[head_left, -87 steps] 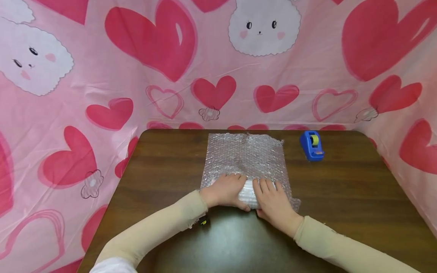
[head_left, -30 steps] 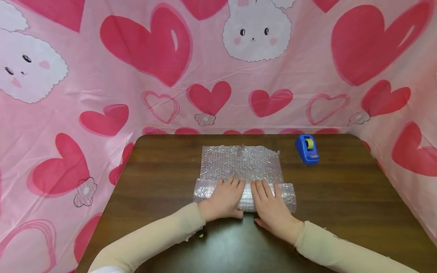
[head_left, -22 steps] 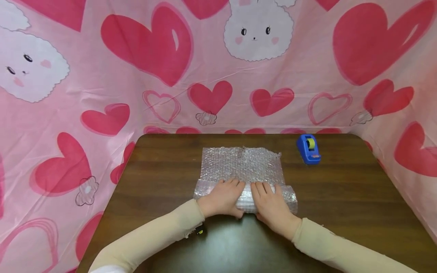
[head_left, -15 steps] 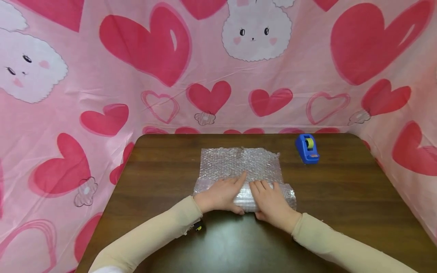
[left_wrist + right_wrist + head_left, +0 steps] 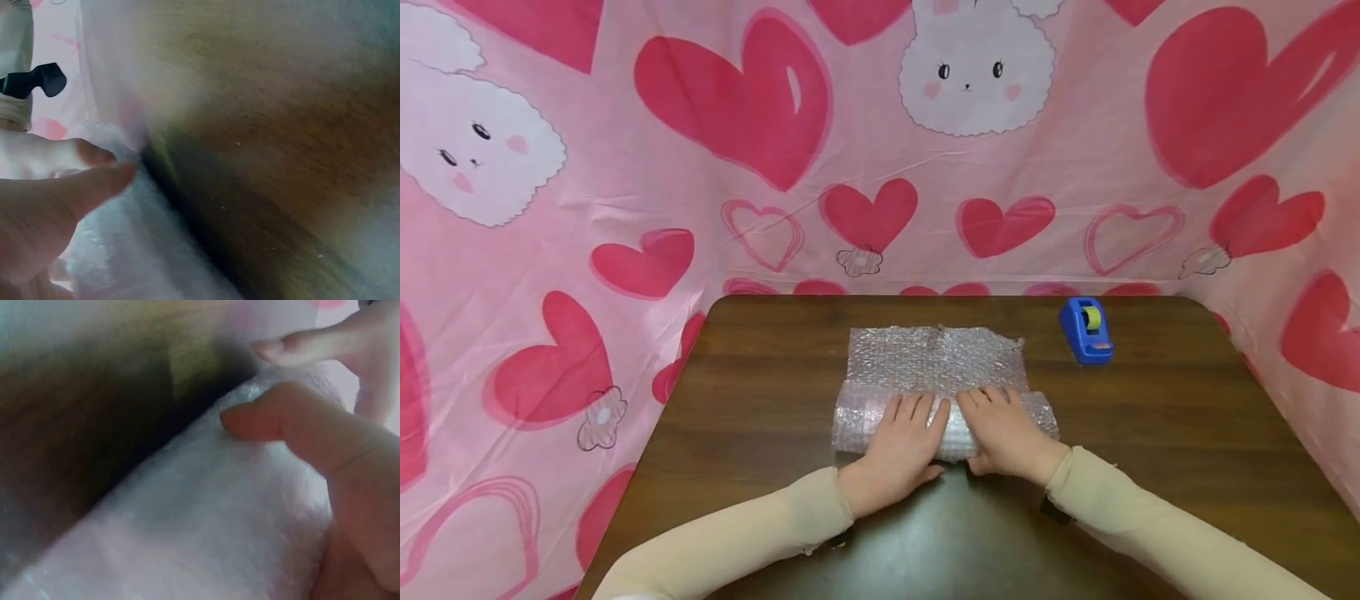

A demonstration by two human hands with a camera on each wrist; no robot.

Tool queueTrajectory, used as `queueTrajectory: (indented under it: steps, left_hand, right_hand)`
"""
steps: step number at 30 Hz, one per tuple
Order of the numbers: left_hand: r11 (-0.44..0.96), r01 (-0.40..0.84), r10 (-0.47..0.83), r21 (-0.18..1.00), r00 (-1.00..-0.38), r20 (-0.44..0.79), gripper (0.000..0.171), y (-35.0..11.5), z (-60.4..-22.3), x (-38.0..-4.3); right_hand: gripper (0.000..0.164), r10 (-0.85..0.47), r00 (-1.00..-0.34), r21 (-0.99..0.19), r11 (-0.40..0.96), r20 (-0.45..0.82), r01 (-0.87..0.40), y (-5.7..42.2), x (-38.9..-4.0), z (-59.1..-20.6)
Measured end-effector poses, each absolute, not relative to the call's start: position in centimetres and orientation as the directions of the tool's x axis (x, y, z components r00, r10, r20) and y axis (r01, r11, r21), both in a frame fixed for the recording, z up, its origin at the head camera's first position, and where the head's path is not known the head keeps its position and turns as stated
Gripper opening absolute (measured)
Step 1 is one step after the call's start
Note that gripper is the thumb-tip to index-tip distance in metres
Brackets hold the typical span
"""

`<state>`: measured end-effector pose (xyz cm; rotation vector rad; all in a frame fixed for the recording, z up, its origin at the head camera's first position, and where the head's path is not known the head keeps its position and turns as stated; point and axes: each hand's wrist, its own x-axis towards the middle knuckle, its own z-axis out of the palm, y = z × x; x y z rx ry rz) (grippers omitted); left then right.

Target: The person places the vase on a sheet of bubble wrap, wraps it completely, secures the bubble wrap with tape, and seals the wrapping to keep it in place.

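Observation:
A sheet of bubble wrap (image 5: 936,358) lies flat on the table, its near part wound into a thick roll (image 5: 853,421). Something whitish shows through the roll's middle. My left hand (image 5: 898,454) rests its extended fingers on top of the roll, left of centre, with the thumb out toward the near side. Just to its right, my right hand (image 5: 1011,433) grips the roll, fingers over the top and thumb at the near side. The right wrist view shows that thumb (image 5: 262,419) against the wrap. In the left wrist view, the roll (image 5: 137,250) runs below the left thumb (image 5: 94,190).
On the dark wooden table (image 5: 760,375), a blue tape dispenser (image 5: 1086,332) with a yellow roll stands at the back right. A pink curtain (image 5: 880,133) with hearts and rabbit faces surrounds the table's back and sides.
The wrap's near part has been rolled up away from me, and its flat part is shorter. My left hand has drawn back slightly, its thumb coming off the roll's near side.

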<state>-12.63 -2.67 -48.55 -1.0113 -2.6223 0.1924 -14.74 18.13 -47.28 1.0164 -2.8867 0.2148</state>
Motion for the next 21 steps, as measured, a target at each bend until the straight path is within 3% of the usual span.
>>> queueTrajectory:
  steps: [5,11,17,21]
  left_hand:
    - [0.747,0.616,0.665,-0.251,-0.691,0.283,0.108,-2.4,-49.7,-13.8]
    - [0.749,0.608,0.662,-0.261,-0.686,0.301,0.101,-2.2,-50.1,-15.1]
    - [0.741,0.623,0.671,-0.248,-0.682,0.291,0.096,-2.2,-50.1,-15.7]
    - [0.739,0.632,0.673,-0.234,-0.681,0.289,0.096,-2.3,-50.0,-15.9]
  right_hand:
    - [0.077,-0.617,-0.787,-0.172,0.774,0.011,-0.609,18.2,-15.8,-46.5]
    - [0.079,-0.612,-0.784,-0.231,0.782,-0.104,-0.579,18.3,-16.8,-45.5]
    - [0.108,-0.602,-0.796,-0.09,0.798,-0.063,-0.596,17.8,-15.5,-45.0]
    - [0.109,-0.603,-0.796,0.033,0.798,0.051,-0.602,17.5,-13.4,-45.3]
